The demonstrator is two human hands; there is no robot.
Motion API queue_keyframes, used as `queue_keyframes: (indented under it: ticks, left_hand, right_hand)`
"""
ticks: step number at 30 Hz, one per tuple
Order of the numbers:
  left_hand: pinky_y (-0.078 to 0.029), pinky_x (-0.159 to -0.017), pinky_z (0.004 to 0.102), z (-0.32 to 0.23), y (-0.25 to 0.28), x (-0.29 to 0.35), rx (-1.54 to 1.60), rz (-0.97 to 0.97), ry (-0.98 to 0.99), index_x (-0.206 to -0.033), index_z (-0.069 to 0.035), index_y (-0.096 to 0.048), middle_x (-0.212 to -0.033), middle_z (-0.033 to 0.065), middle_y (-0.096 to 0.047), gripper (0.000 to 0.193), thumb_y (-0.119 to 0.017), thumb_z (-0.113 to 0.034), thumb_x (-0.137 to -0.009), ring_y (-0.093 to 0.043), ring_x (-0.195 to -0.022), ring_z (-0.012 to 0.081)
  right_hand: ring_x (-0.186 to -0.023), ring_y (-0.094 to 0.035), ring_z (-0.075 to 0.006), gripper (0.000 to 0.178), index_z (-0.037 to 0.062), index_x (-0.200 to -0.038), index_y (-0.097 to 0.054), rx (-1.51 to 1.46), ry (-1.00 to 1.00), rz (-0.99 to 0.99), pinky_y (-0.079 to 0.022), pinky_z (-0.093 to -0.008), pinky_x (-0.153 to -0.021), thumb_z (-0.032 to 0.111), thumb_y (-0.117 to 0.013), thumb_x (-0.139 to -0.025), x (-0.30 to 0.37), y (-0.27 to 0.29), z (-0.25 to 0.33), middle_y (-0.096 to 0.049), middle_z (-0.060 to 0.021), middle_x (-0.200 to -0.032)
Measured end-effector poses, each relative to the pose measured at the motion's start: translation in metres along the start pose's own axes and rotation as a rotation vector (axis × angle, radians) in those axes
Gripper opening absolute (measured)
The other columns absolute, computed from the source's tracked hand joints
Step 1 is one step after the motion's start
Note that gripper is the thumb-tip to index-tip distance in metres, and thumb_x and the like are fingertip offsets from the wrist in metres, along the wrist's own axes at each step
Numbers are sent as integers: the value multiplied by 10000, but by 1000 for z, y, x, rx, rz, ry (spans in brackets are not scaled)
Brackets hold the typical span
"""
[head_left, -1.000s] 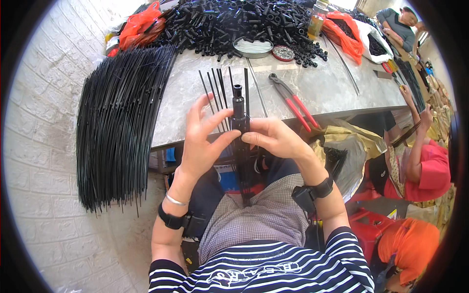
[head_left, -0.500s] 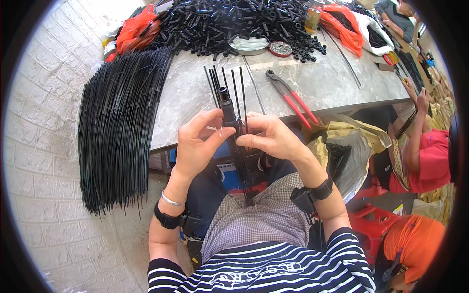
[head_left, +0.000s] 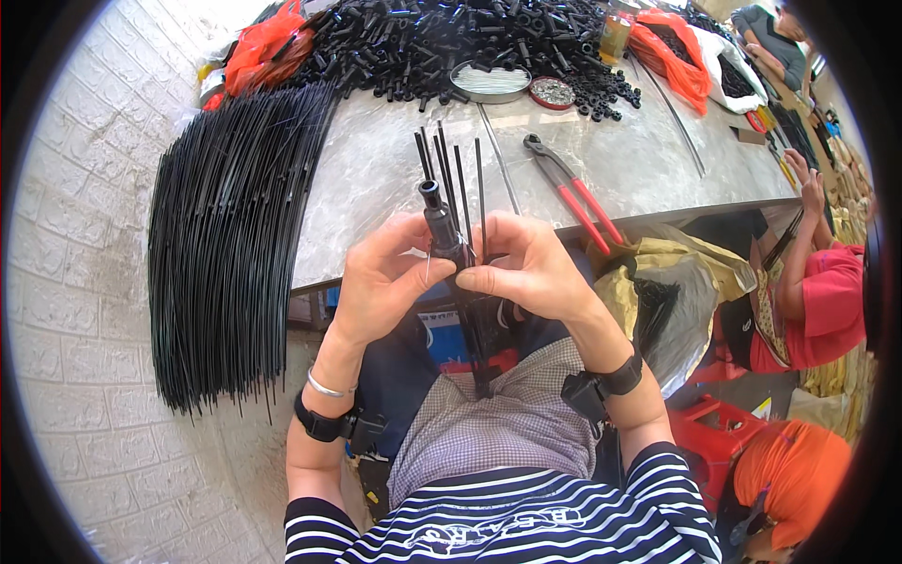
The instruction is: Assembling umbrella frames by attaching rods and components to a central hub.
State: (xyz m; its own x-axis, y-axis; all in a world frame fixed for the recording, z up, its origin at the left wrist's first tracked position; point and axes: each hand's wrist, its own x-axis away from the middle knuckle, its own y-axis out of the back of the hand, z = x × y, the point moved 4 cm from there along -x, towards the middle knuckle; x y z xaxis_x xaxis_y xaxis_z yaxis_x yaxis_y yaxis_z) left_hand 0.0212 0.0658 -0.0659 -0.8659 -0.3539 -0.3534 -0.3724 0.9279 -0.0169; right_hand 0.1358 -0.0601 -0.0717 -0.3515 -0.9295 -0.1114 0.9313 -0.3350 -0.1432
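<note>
A black tubular fitting [head_left: 440, 227] with a hollow flanged top stands nearly upright between my hands. Several thin black rods [head_left: 459, 179] spread upward around it, like ribs of an umbrella frame, and more dark rods run down toward my lap. My left hand [head_left: 393, 273] is closed, thumb and fingers pinching the fitting's left side; a fine pale wire [head_left: 429, 260] shows beside the thumb. From the right, my right hand [head_left: 524, 266] pinches at the same joint, its thumb tip close to the left thumb. Its fingertips are partly hidden behind the rods.
A dense bundle of black rods [head_left: 225, 254] hangs over the table's left side. Black fittings [head_left: 451, 42] are heaped at the back, near a dish of pale wires [head_left: 490, 83] and a small red tin [head_left: 552, 92]. Red-handled pincers [head_left: 575, 193] lie right. Co-workers sit at right.
The fitting's top has tipped slightly nearer and left, and the rods have shifted to the right. Both hands keep their pinch. At right, a co-worker's hands have moved.
</note>
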Motion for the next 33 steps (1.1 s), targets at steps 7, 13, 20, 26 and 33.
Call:
queue_keyframes:
  ticks: [7,13,20,26,33]
  left_hand:
    - [-559,-774,270,0,5,-5,28,70,28,-1194,44,-562,-1054,65,-555,446,-702,51,-771,-578,-992,154]
    - [-552,-780,270,3,9,-7,27,102,83,-1191,42,-568,-1082,64,-541,431,-704,35,-782,-575,-1008,154]
    - [-552,-772,285,6,11,-5,65,82,65,-1199,43,-572,-1065,79,-580,354,-653,-11,-859,-595,-982,167]
    - [-552,-774,304,6,8,1,100,64,65,-1238,42,-551,-1083,117,-622,363,-624,-42,-893,-602,-987,174]
    - [-505,-796,251,9,7,5,83,22,51,-1252,42,-551,-1110,128,-656,365,-611,-86,-916,-628,-973,150]
  right_hand:
    - [-783,-536,-32,209,72,-779,-524,-80,-23,39,-460,-211,-675,49,-732,-783,-6,1,-7,-592,37,-819]
    - [-744,-539,-32,186,63,-788,-545,-101,-16,15,-456,-210,-668,45,-731,-788,-9,0,-10,-592,38,-785]
    - [-742,-547,-30,162,51,-809,-561,-119,18,8,-461,-202,-676,24,-721,-801,-8,-2,-12,-592,42,-781]
    - [-758,-550,-31,149,39,-831,-578,-66,62,-26,-472,-205,-699,34,-724,-801,-4,-4,-10,-589,37,-791]
    - [-779,-559,-33,198,0,-958,-635,-31,-9,-62,-493,-206,-694,69,-732,-801,-1,-8,-5,-603,26,-845]
